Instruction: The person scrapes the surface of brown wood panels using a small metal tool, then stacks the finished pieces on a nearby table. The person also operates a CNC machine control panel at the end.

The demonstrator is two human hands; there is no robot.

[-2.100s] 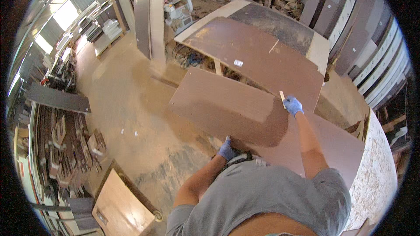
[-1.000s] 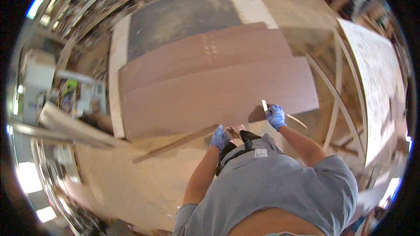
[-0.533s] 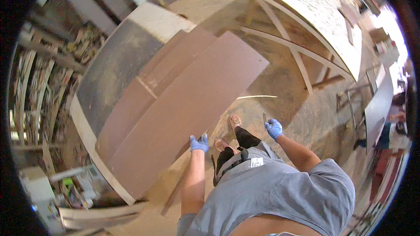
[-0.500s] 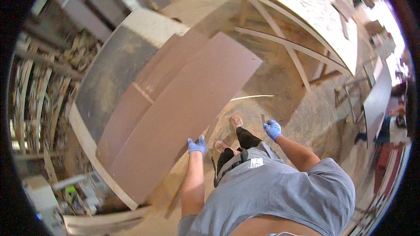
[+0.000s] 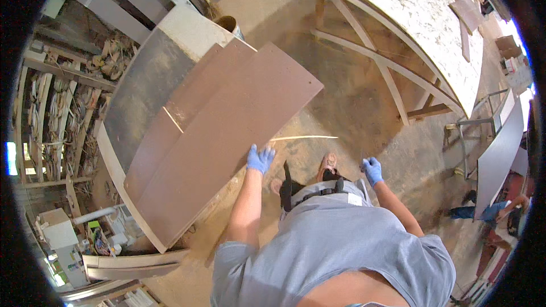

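A long brown board [image 5: 227, 131] lies over other brown boards [image 5: 151, 139] on a low table [image 5: 151, 85] to my left. At the near edge of the top board is my left hand [image 5: 260, 159], in a blue glove, its fingers spread and touching the edge. On the right, well apart from the boards, my right hand [image 5: 372, 170] is gloved in blue too. Its fingers are closed on a thin, narrow strip that is seen nearly edge-on, so its kind is unclear.
A large pale-topped table [image 5: 398, 23] with wooden cross braces stands ahead right. A thin pale strip [image 5: 304, 137] lies on the floor. Wood scraps fill a rack [image 5: 57, 113] at the left. A bucket [image 5: 229, 24] stands behind the boards. Another person [image 5: 495, 210] is at the far right, near a grey panel [image 5: 497, 153].
The top board has shifted left and now sits closer over the pile. My left hand's fingers have spread at its edge. The view has also shifted, and my right hand keeps its strip.
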